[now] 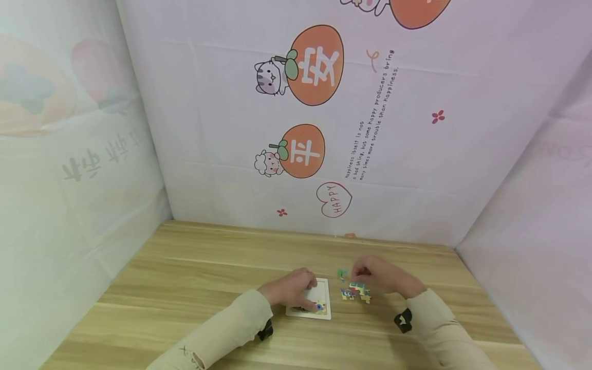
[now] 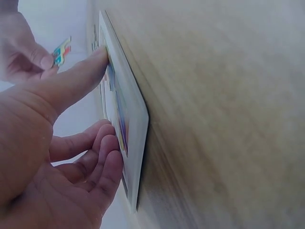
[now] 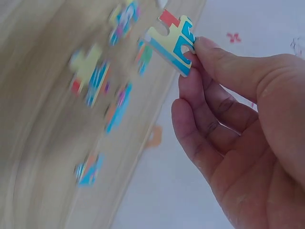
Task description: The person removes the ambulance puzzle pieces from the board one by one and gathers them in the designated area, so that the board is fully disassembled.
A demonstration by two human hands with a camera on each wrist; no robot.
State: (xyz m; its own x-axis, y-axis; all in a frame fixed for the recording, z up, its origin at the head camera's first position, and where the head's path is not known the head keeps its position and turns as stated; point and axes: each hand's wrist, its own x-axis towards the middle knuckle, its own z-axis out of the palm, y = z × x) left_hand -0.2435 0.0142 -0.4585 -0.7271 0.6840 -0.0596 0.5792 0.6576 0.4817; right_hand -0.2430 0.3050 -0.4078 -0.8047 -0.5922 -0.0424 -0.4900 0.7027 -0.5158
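A flat puzzle tray (image 1: pixel 328 308) with a white rim lies on the wooden table, a few coloured pieces set inside it. My left hand (image 1: pixel 290 290) rests on it; in the left wrist view the straight thumb presses near the far part and the other fingertips, slightly bent, touch the surface. To the right, my right hand (image 1: pixel 380 276) pinches a jigsaw piece (image 3: pixel 172 42) between thumb and index finger, lifted above the table. This piece is yellow, blue and red. Several loose jigsaw pieces (image 3: pixel 97 81) lie beneath and beside that hand, blurred in the right wrist view.
The wooden table (image 1: pixel 208 257) runs back to a white printed cloth wall (image 1: pixel 222 169), with similar cloth at the left and right sides. Dark wrist straps (image 1: pixel 404 320) sit by both sleeves.
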